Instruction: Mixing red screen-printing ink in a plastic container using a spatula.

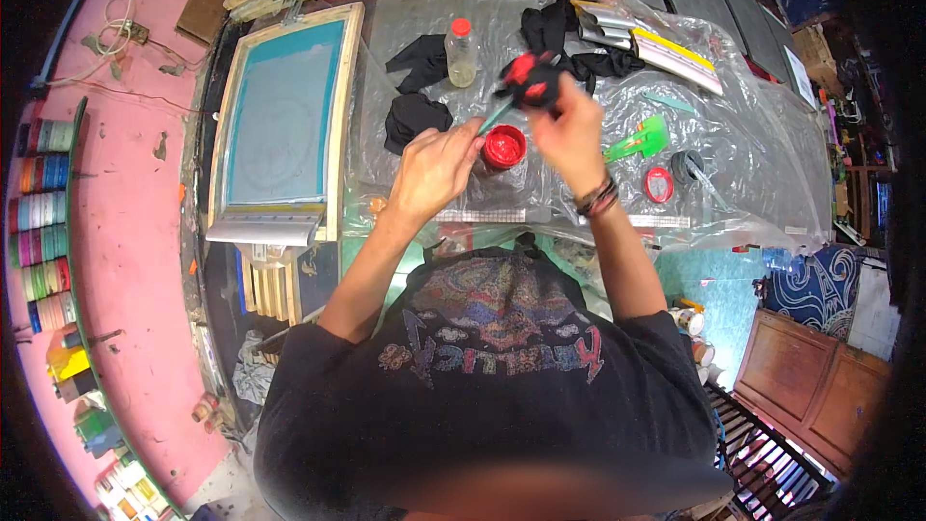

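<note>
Plastic-covered table (781,174): left hand (430,172) grips teal tool (497,117); right hand (571,137) clutches red-smeared black cloth (533,83). Red jar (504,148) between hands; capped bottle (461,60) beyond, green scraper (643,139) to right.

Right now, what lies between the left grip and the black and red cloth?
In the head view, a thin teal strip, held by the left grip, lies there; blur hides whether its tip touches the cloth.

A pink wall (145,260) flanks the table's (781,159) left edge; off its near right corner, teal floor (712,280) and brown cabinet (793,359).
</note>
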### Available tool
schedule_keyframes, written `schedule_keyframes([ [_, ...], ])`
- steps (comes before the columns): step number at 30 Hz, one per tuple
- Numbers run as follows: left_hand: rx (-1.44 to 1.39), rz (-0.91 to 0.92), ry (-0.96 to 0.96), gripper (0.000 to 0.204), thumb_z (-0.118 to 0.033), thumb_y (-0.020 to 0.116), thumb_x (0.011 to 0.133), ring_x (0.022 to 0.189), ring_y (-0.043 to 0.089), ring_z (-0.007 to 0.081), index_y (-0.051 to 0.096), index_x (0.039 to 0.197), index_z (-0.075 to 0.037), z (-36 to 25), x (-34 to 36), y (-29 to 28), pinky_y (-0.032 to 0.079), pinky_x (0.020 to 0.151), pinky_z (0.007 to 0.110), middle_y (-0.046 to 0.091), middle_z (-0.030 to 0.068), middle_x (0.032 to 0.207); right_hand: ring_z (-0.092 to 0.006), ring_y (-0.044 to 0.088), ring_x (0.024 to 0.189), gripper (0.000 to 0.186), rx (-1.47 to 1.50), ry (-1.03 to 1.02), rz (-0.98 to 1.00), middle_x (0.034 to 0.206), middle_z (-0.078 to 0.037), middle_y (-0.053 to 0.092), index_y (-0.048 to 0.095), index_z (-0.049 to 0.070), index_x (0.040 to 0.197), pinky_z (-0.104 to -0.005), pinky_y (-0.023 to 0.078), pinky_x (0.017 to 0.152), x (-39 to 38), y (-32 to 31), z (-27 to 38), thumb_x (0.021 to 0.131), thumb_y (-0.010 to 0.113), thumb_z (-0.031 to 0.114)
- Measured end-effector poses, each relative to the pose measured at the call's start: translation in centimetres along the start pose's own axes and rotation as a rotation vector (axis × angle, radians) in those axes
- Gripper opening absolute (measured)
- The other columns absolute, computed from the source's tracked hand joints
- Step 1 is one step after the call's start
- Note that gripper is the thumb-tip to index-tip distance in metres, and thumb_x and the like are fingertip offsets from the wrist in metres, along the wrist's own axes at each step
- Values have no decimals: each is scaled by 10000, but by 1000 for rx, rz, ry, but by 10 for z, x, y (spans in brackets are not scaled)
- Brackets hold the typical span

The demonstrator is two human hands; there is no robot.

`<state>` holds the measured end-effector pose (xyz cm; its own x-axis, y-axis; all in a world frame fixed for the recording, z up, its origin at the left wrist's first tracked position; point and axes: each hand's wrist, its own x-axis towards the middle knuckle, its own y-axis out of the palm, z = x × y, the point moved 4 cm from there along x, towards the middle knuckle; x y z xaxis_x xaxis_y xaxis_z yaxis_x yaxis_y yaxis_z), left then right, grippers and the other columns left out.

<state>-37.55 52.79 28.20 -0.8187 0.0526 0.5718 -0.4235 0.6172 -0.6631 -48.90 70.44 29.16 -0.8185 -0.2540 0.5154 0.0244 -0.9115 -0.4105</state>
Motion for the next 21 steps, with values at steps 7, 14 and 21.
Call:
schedule_keyframes([
  [7, -46, -27, -18, 248, -160, 701, 917, 816, 712, 298, 693, 1154, -89, -5, 2, 1, 537, 702, 376, 734, 128, 960, -63, 626, 784, 183, 262, 241, -286, 904, 4, 721, 713, 14, 1040, -241, 499, 710, 38, -85, -65, 893, 781, 98],
  [14, -68, 91, -387, 361, -387, 559, 1007, 810, 690, 377, 654, 1051, -42, -4, 0, 3, 518, 683, 463, 702, 172, 866, -7, 406, 536, 116, 351, 431, -302, 686, 92, 561, 686, 92, 851, -210, 266, 492, 11, -100, -67, 910, 772, 143],
  [21, -284, 147, -484, 353, -371, 559, 1014, 788, 675, 419, 596, 1080, -26, 3, -8, 14, 489, 668, 481, 669, 201, 801, -24, 528, 653, 174, 304, 433, -177, 808, 52, 665, 719, 44, 997, -209, 395, 569, 6, -89, -51, 870, 811, 119],
])
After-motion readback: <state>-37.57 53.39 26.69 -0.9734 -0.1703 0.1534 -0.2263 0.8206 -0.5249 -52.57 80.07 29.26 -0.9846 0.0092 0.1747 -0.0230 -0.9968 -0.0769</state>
